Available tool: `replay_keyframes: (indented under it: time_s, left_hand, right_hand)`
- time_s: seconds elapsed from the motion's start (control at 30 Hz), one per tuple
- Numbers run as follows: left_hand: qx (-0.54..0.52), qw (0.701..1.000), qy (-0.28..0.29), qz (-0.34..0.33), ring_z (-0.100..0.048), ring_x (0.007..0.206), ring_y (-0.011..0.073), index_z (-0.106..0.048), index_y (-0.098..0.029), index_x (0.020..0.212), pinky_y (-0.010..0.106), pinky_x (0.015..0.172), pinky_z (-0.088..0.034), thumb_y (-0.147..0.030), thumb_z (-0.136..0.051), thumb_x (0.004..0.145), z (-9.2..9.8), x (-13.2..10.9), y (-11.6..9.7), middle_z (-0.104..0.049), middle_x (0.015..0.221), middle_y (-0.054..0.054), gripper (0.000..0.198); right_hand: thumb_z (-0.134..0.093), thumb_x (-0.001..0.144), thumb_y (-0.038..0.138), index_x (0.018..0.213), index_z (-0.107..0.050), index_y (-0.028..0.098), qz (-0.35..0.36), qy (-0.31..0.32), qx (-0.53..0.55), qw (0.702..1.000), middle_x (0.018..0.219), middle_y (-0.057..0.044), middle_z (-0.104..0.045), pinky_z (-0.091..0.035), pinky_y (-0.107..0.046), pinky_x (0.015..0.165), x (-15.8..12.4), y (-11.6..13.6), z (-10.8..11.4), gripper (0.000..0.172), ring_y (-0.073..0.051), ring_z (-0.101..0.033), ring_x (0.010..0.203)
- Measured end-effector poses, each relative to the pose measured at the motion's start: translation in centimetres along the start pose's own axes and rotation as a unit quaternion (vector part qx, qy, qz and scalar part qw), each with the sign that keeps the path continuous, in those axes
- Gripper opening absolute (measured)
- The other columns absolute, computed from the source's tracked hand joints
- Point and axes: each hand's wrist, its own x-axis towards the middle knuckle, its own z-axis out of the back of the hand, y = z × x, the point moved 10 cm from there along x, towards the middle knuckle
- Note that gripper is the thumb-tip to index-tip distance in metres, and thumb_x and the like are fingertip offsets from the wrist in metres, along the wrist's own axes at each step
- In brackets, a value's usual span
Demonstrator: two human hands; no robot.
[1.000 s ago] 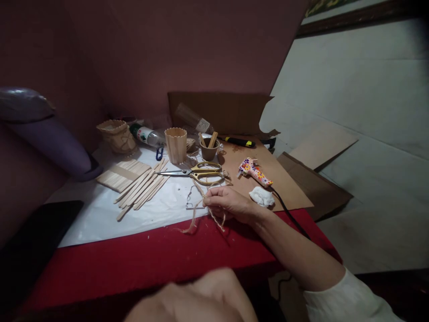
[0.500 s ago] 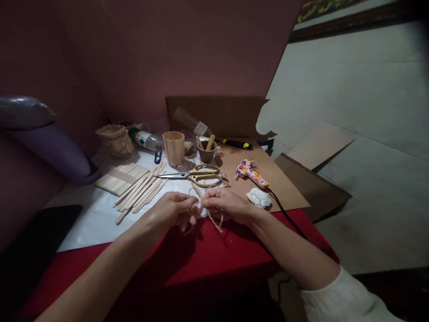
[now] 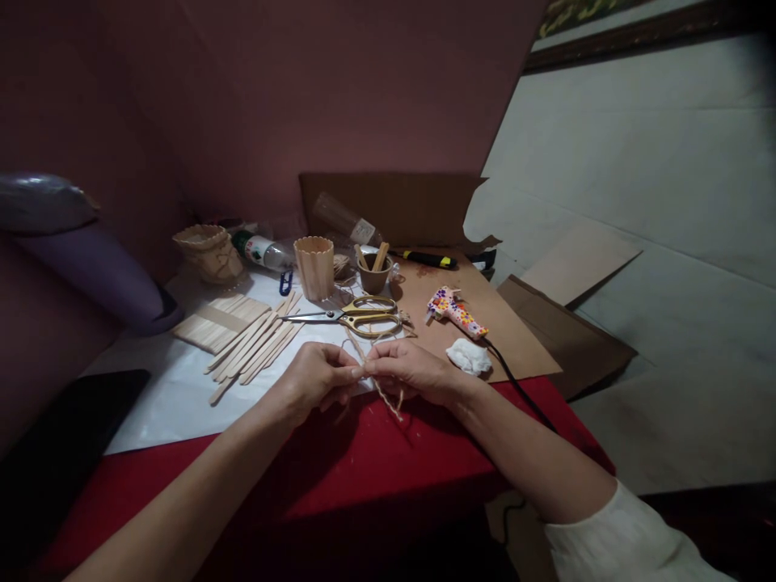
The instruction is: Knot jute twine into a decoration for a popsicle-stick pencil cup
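My left hand and my right hand meet fingertip to fingertip over the near edge of a white sheet on a red table. Both pinch a piece of jute twine, whose frayed ends hang down below my right hand. Just beyond the hands lie gold-handled scissors. The part of the twine between the fingers is hidden.
Loose craft sticks and a glued stick panel lie at left. A stick cup, small brown pot, woven basket and bottle stand behind. A flowered glue gun and white wad rest on cardboard.
My left hand came up from the bottom of the view to join my right hand at the twine. The right hand has stayed almost in place.
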Motion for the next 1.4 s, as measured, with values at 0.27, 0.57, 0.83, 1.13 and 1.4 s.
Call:
replay_keyframes:
  time_s: [0.27,0.57,0.83,1.13,1.4]
  left_hand:
    - [-0.015,0.999,0.045,-0.023,-0.023,0.028,0.0019,-0.048,-0.015,0.054,0.016,0.032,-0.012,-0.030,-0.057,0.078,-1.5,-0.6,-1.0,-0.034,0.033,-0.007,0.030]
    - [-0.106,0.994,0.031,0.014,-0.025,0.028,0.0014,-0.060,-0.009,0.089,0.019,0.034,-0.009,-0.037,-0.054,0.081,-0.2,-2.1,-0.1,-0.063,0.058,0.005,0.030]
    - [-0.172,0.978,0.117,0.036,-0.035,0.035,0.0014,-0.063,-0.008,0.081,0.017,0.033,-0.011,-0.031,-0.061,0.077,-1.6,-2.2,1.1,-0.062,0.066,0.006,0.024]
    - [-0.116,0.991,0.057,0.016,-0.036,0.027,0.0023,-0.055,-0.011,0.060,0.018,0.029,-0.020,-0.026,-0.073,0.063,-1.1,-0.8,1.0,-0.066,0.059,0.006,0.024]
    - [-0.078,0.994,0.076,0.004,-0.035,0.025,0.0043,-0.056,-0.012,0.068,0.016,0.027,-0.010,-0.036,-0.056,0.079,-1.7,-1.2,0.4,-0.057,0.043,0.001,0.026]
  right_hand:
    - [-0.057,0.077,0.026,0.067,-0.046,0.017,0.008,0.007,0.005,1.000,0.048,0.009,-0.034,-0.015,-0.018,0.037,0.2,-0.3,0.1,0.017,-0.003,-0.024,0.038]
    - [-0.058,0.076,0.026,0.068,-0.046,0.017,0.008,0.002,0.016,1.000,0.047,0.009,-0.037,-0.014,-0.019,0.036,0.1,-0.2,0.2,0.018,-0.003,-0.024,0.037]
    - [-0.059,0.076,0.026,0.069,-0.046,0.017,-0.002,-0.002,0.024,1.000,0.046,0.009,-0.036,-0.014,-0.018,0.037,0.1,-0.3,0.2,0.017,-0.003,-0.025,0.037]
    - [-0.060,0.074,0.028,0.068,-0.046,0.017,0.005,-0.007,0.012,1.000,0.046,0.009,-0.037,-0.016,-0.018,0.036,0.1,-0.1,0.2,0.019,-0.003,-0.025,0.036]
    - [-0.059,0.076,0.028,0.068,-0.047,0.016,-0.002,-0.001,0.008,1.000,0.048,0.009,-0.037,-0.015,-0.018,0.036,0.0,-0.2,0.2,0.018,-0.003,-0.024,0.037]
